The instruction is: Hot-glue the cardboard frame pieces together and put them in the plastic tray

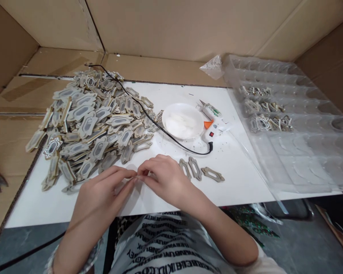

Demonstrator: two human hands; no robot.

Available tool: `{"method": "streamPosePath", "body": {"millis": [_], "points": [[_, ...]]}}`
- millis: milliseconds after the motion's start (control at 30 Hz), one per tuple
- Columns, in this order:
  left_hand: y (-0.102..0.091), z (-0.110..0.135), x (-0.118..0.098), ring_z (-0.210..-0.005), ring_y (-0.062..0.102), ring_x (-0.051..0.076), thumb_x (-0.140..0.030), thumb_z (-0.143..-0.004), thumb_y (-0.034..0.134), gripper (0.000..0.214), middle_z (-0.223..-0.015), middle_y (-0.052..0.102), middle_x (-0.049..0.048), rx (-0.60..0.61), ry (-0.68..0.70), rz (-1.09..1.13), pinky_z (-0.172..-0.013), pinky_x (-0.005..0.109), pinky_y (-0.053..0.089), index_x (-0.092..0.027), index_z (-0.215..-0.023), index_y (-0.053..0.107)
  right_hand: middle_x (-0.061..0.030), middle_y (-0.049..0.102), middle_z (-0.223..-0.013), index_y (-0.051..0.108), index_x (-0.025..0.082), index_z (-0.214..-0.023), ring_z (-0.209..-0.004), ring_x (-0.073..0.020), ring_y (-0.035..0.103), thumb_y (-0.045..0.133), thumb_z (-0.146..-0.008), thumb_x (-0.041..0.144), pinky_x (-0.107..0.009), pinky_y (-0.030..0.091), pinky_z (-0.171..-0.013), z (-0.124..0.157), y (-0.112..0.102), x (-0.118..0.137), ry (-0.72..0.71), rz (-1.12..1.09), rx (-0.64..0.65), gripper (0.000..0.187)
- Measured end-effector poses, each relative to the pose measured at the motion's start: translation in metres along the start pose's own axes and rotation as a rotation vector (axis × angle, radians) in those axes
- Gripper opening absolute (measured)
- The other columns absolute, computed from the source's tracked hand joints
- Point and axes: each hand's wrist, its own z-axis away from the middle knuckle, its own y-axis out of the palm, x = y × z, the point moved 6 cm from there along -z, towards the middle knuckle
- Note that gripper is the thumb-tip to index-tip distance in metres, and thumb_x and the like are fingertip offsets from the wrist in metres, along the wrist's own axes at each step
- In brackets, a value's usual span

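My left hand (107, 188) and my right hand (164, 177) meet above the front of the white board, thumbs and fingertips pinched together. Whatever lies between the fingertips is too small or hidden to make out. Beside my right hand lie three flat grey frame-shaped pieces (194, 168) with scalloped ends. Just beyond my left hand spreads a big heap of similar grey and gold plaques (87, 125), some with white patterned edges.
A white bowl (171, 131) holds whitish material. Against it rests a white hot glue gun (207, 136) with a black cord (171, 137) crossing the heap. Small scissors (205, 108) lie behind. Clear compartment trays (303, 150) holding some pieces stand right; cardboard walls (188, 30) surround the board.
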Motion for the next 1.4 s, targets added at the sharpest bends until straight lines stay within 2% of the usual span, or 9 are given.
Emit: {"method": "streamPosePath", "body": {"millis": [167,300,400,500,633,767,933,1133,1400], "points": [[-0.006,-0.001,-0.010,-0.044,0.046,0.006,-0.038,-0.087,0.060,0.014,-0.064,0.064,-0.0098,-0.081,0.021,0.057,-0.048,0.018,0.039,-0.028,-0.084,0.069,-0.0020,0.070,-0.081,0.072,0.016,-0.088,-0.078,-0.0141,0.062,0.066,-0.087,0.010,-0.025,0.045,-0.074,0.015,-0.026,0.000,-0.092,-0.193,-0.178,0.009],[-0.003,-0.005,-0.022,-0.046,0.048,0.005,-0.034,-0.086,0.061,0.010,-0.062,0.063,-0.0100,-0.094,0.008,0.092,-0.049,0.018,0.040,-0.027,-0.085,0.067,-0.0028,0.070,-0.086,0.074,0.019,-0.092,-0.082,-0.0146,0.064,0.060,-0.090,0.013,-0.027,0.049,-0.075,0.041,-0.059,-0.025,0.009,-0.260,-0.322,0.015],[0.010,-0.016,-0.038,-0.050,0.052,0.007,-0.031,-0.087,0.059,0.011,-0.070,0.068,-0.0077,-0.032,0.033,0.164,-0.052,0.019,0.041,-0.025,-0.086,0.068,-0.0034,0.071,-0.085,0.074,0.021,-0.091,-0.078,-0.0162,0.063,0.060,-0.088,0.016,-0.029,0.049,-0.071,0.062,-0.081,-0.049,0.118,-0.194,-0.404,0.016],[0.029,-0.029,-0.057,-0.049,0.050,0.007,-0.029,-0.089,0.056,0.015,-0.067,0.068,-0.0069,0.100,0.062,0.241,-0.052,0.020,0.040,-0.024,-0.082,0.068,-0.0024,0.071,-0.079,0.071,0.021,-0.088,-0.070,-0.0161,0.060,0.066,-0.082,0.019,-0.030,0.048,-0.066,0.078,-0.096,-0.067,0.222,-0.146,-0.455,0.008],[0.051,-0.043,-0.077,-0.045,0.048,0.007,-0.029,-0.090,0.055,0.016,-0.066,0.069,-0.0071,0.235,0.032,0.338,-0.050,0.021,0.038,-0.025,-0.086,0.070,-0.0009,0.070,-0.073,0.069,0.021,-0.078,-0.065,-0.0148,0.058,0.067,-0.080,0.019,-0.028,0.045,-0.063,0.085,-0.100,-0.076,0.261,-0.102,-0.393,0.004],[0.062,-0.053,-0.086,-0.045,0.048,0.007,-0.025,-0.086,0.056,0.017,-0.073,0.073,-0.0069,0.270,0.005,0.324,-0.050,0.022,0.036,-0.026,-0.086,0.073,-0.0016,0.072,-0.077,0.072,0.021,-0.081,-0.071,-0.0155,0.061,0.065,-0.082,0.018,-0.027,0.046,-0.064,0.082,-0.099,-0.077,0.224,-0.087,-0.292,0.008],[0.068,-0.055,-0.083,-0.044,0.050,0.007,-0.023,-0.083,0.058,0.015,-0.064,0.071,-0.0057,0.296,-0.024,0.307,-0.051,0.022,0.038,-0.024,-0.076,0.072,-0.0020,0.071,-0.077,0.072,0.021,-0.079,-0.074,-0.0156,0.062,0.064,-0.080,0.011,-0.027,0.047,-0.065,0.078,-0.097,-0.077,0.219,-0.063,-0.199,0.013],[0.070,-0.058,-0.079,-0.044,0.050,0.009,-0.029,-0.084,0.059,0.017,-0.068,0.072,-0.0039,0.309,-0.061,0.375,-0.045,0.022,0.036,-0.024,-0.091,0.074,-0.0006,0.072,-0.078,0.071,0.021,-0.080,-0.076,-0.0148,0.063,0.061,-0.081,0.008,-0.027,0.048,-0.069,0.076,-0.097,-0.073,0.167,-0.079,-0.138,0.017],[0.072,-0.061,-0.080,-0.053,0.057,0.012,-0.030,-0.082,0.061,0.015,-0.074,0.075,-0.0027,0.302,-0.039,0.312,-0.051,0.025,0.039,-0.026,-0.087,0.074,0.0001,0.070,-0.077,0.071,0.021,-0.079,-0.077,-0.0145,0.063,0.057,-0.077,0.003,-0.026,0.047,-0.068,0.074,-0.093,-0.075,0.176,-0.047,-0.120,0.023]]}}
